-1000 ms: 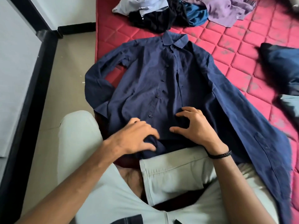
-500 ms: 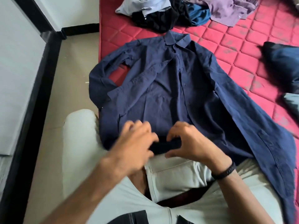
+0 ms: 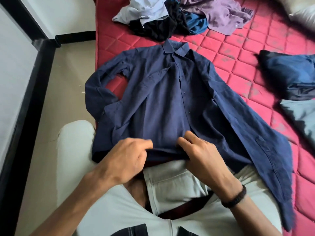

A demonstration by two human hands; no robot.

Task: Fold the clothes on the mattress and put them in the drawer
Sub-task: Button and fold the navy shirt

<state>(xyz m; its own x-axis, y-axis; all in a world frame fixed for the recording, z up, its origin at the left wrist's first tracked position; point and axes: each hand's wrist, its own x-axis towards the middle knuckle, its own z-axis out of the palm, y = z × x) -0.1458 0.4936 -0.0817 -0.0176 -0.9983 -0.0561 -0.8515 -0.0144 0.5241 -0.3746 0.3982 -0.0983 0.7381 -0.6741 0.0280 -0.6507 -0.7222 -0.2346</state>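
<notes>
the shirt [image 3: 163, 103] is lying face up on the mattress [image 3: 238, 53], collar away from the person, the near hem reaching the lap. both hands are working at that hem — the left hand [image 3: 126, 160] and right hand [image 3: 202, 159] are each pinching the fabric edge, fingers [image 3: 183, 143] curled over it. the step in hand appears to be straightening the hem before folding. the sleeves are lying out to the sides, so the next move is likely calling for bringing them across the body. a pile [image 3: 180, 19] of unfolded clothes is waiting beyond the collar; no drawer is showing.
</notes>
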